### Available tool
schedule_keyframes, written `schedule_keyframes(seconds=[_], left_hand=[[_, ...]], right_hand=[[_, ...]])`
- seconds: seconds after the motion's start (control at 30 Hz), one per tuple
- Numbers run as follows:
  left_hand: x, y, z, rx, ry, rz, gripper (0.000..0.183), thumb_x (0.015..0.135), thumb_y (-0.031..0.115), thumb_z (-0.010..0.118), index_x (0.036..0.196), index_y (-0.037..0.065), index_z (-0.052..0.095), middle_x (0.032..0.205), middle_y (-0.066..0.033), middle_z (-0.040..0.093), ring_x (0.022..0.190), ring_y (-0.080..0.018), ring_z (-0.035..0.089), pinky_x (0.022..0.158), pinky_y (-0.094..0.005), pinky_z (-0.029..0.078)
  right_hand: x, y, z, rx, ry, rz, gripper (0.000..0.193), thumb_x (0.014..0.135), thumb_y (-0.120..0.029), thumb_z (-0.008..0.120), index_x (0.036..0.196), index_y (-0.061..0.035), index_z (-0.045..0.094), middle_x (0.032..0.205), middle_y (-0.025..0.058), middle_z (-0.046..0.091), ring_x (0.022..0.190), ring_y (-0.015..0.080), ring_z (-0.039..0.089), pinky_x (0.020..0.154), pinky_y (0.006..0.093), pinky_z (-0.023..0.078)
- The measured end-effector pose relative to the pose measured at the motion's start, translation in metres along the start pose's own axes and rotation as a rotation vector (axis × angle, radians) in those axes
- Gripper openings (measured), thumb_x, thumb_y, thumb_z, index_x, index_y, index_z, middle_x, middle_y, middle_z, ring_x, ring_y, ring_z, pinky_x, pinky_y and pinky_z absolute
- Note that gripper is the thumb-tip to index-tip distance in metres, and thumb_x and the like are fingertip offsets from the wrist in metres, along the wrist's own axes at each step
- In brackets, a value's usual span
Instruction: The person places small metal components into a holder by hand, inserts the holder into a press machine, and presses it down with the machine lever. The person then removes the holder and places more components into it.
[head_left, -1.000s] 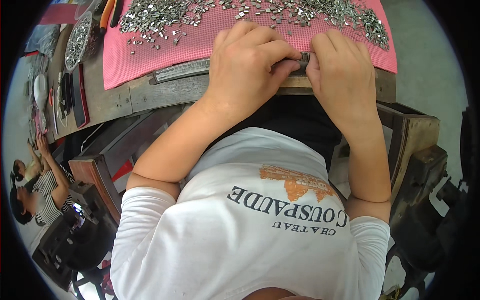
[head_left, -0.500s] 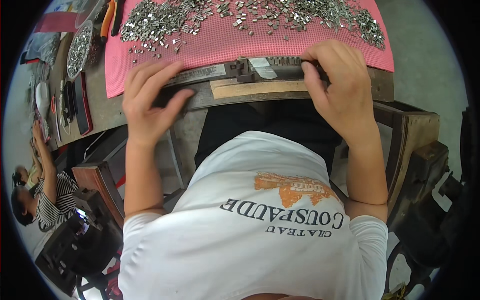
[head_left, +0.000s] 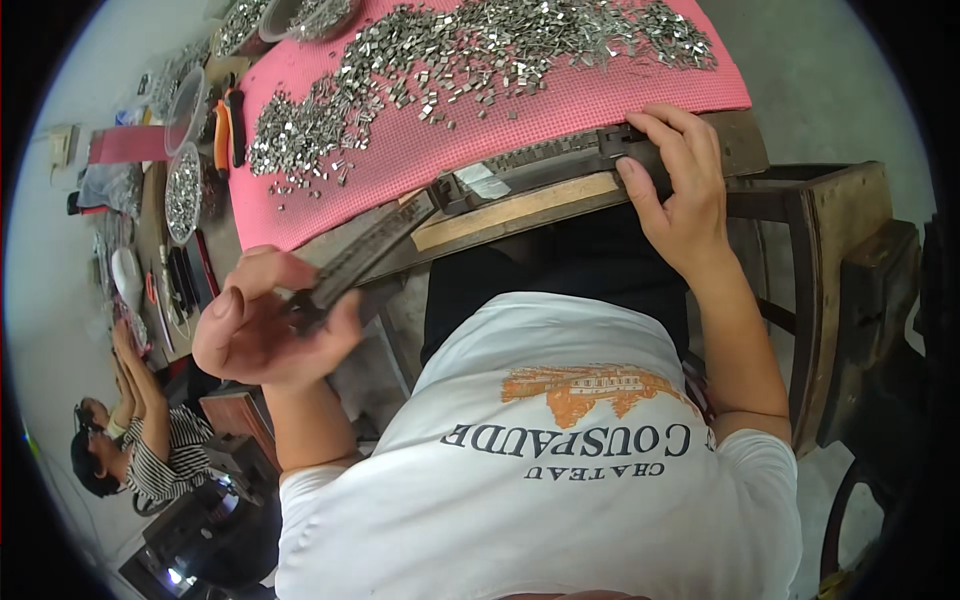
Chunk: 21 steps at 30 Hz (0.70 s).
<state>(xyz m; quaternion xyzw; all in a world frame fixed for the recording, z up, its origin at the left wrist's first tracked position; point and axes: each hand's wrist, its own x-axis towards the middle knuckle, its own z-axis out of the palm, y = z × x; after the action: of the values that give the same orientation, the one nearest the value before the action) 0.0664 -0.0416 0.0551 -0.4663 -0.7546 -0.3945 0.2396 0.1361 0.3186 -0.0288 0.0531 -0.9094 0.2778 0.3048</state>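
Observation:
A long dark metal jig with a hinge in its middle (head_left: 455, 195) lies along the table's near edge. Its left arm (head_left: 375, 247) is swung out over the edge toward me, and small links line its surface. My left hand (head_left: 285, 325), somewhat blurred, has thumb and fingers around the free end of that arm. At the other end, my right hand (head_left: 685, 190) grips the jig's right end block (head_left: 640, 160) between thumb and fingers. A whitish strip (head_left: 482, 181) sits on the right arm beside the hinge, and a row of small metal pieces (head_left: 560, 150) runs along it.
Heaps of small silvery metal pieces (head_left: 440, 60) cover a pink mat (head_left: 400, 160). Orange-handled pliers (head_left: 222, 135) and tubs of metal bits (head_left: 184, 195) stand left. A light wooden strip (head_left: 520, 213) lines the near edge. Another person (head_left: 150, 450) sits at far left.
The jig's left arm has swung off the table edge toward me, with my left hand moving down and left around its end. My right hand has shifted slightly to the jig's end block.

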Motion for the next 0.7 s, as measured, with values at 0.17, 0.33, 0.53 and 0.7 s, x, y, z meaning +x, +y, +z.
schedule_keyframes(seconds=[0.17, 0.33, 0.53, 0.7], left_hand=[[0.075, 0.033, 0.071, -0.088, -0.245, 0.149, 0.086, 0.068, -0.004, 0.09, 0.143, 0.008, 0.051, 0.101, -0.0167, 0.076, 0.085, -0.0267, 0.071, 0.074, -0.0389, 0.051], [0.08, 0.018, 0.148, 0.088, -0.386, -0.009, 0.071, 0.071, 0.003, 0.086, 0.138, 0.014, 0.064, 0.099, -0.0052, 0.076, 0.089, -0.0227, 0.068, 0.08, -0.0357, 0.051], [0.065, -0.015, 0.138, -0.228, -0.436, -0.55, 0.049, 0.069, 0.012, 0.091, 0.116, 0.01, 0.077, 0.097, -0.0077, 0.073, 0.093, -0.0273, 0.066, 0.085, -0.0394, 0.054], [0.061, -0.014, 0.139, -0.199, -0.408, -0.499, 0.035, 0.069, 0.013, 0.091, 0.102, 0.01, 0.082, 0.096, -0.0076, 0.072, 0.095, -0.027, 0.066, 0.085, -0.0383, 0.053]], right_hand=[[-0.005, -0.004, 0.003, -0.018, 0.079, 0.048, 0.042, 0.089, -0.017, 0.077, 0.126, -0.0003, 0.066, 0.127, 0.0169, 0.061, 0.118, 0.0374, 0.057, 0.1, 0.0478, 0.046], [-0.014, -0.008, 0.004, -0.071, 0.046, 0.072, 0.052, 0.089, -0.02, 0.076, 0.134, 0.0017, 0.062, 0.134, 0.0189, 0.057, 0.127, 0.0397, 0.052, 0.107, 0.0494, 0.042], [-0.025, -0.015, 0.006, -0.089, -0.071, 0.122, 0.068, 0.09, -0.019, 0.073, 0.15, -0.001, 0.047, 0.151, 0.0169, 0.046, 0.139, 0.0396, 0.042, 0.114, 0.0516, 0.034], [-0.009, -0.021, 0.006, 0.757, 0.068, 0.519, 0.036, 0.093, -0.01, 0.07, 0.128, -0.001, 0.067, 0.129, 0.0143, 0.065, 0.119, 0.0264, 0.063, 0.102, 0.0381, 0.049]])
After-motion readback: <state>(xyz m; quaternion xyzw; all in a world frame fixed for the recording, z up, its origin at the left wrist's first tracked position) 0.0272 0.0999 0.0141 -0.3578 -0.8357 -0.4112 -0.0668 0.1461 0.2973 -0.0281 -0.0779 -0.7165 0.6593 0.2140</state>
